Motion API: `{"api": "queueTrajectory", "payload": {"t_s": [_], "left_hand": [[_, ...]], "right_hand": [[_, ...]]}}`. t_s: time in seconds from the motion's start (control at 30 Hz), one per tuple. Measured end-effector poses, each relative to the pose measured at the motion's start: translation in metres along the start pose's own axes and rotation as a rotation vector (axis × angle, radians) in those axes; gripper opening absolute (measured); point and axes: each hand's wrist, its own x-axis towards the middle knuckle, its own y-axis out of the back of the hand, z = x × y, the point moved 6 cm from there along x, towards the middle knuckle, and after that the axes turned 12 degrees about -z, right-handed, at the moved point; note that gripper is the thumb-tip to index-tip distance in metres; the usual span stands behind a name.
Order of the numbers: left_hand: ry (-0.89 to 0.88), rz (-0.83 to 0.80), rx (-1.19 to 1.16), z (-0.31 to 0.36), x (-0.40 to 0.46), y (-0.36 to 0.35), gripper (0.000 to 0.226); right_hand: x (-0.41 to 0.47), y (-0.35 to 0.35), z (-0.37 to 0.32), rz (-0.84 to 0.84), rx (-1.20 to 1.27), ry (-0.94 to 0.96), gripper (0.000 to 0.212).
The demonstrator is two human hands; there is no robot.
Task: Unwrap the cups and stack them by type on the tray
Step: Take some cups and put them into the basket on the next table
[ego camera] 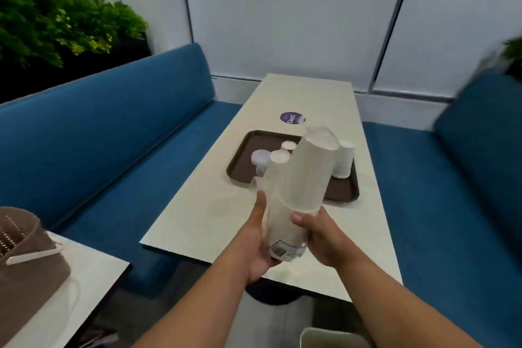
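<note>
**Booth desk, sleeve of cups in both hands**

Blue booth seats (107, 133) flank the long pale desk (296, 99) that runs away from us toward a white panelled wall, with green plants (56, 22) behind the left seat back. On the desk sits a brown tray (240, 161), placed within reach so that finished stacks can go straight onto it. It already carries upside-down white cups: a short stack at its right side (343, 159), two narrower stacks nearer the middle (279, 158) and (288, 146), and a small stack with a pale lilac top (261, 159). They seem to be grouped by kind, though blur keeps us from being sure.

We hold the wrapped sleeve of cups (302, 186) above the near half of the desk, tilted away from us, base ends pointing to the tray. Our left hand (258, 246) is curled under and around the lower end, where a barcode label (278, 250) shows through the clear wrap; this hand bears the weight. Our right hand (316, 234) grips the sleeve from the other side, thumb pressed on the film, which we judge is a grip for pulling the wrap back off the cups.

Unwrapping of this sleeve looks only just begun. A purple round sticker (292, 117) lies beyond the tray, and a brown perforated basket (25, 246) stands on a second desk at lower left.
</note>
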Motion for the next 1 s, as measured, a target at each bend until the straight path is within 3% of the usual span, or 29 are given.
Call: {"api": "queueTrajectory", "payload": {"t_s": [0.07, 0.2, 0.27, 0.33, 0.43, 0.6, 0.8, 0.9, 1.0], "left_hand": [[0.041, -0.062, 0.139, -0.022, 0.035, -0.033, 0.077], [0.066, 0.036, 0.636, -0.050, 0.096, -0.054, 0.133], [-0.047, 0.093, 0.932, -0.048, 0.098, -0.053, 0.139], [-0.162, 0.085, 1.084, -0.049, 0.105, -0.057, 0.128], [-0.308, 0.078, 1.080, -0.053, 0.120, -0.058, 0.098], [-0.358, 0.186, 1.009, -0.063, 0.159, -0.050, 0.079], [-0.412, 0.236, 0.990, -0.059, 0.200, -0.048, 0.074], [-0.385, 0.327, 0.967, -0.056, 0.210, -0.046, 0.063], [-0.413, 0.350, 1.067, -0.055, 0.213, -0.047, 0.078]], "right_hand": [[-0.031, 0.059, 0.007, 0.168, 0.050, -0.001, 0.101], [-0.061, 0.144, 0.032, 0.385, 0.044, -0.023, 0.107], [-0.061, 0.146, 0.031, 0.391, 0.026, -0.020, 0.093], [-0.057, 0.146, 0.031, 0.383, -0.014, -0.016, 0.082], [-0.048, 0.145, 0.032, 0.387, -0.089, -0.031, 0.081], [-0.038, 0.169, 0.048, 0.441, -0.195, -0.075, 0.093], [-0.037, 0.192, 0.058, 0.512, -0.277, -0.077, 0.093], [-0.045, 0.195, 0.064, 0.543, -0.328, -0.089, 0.083], [-0.049, 0.200, 0.074, 0.591, -0.390, -0.146, 0.082]]}}
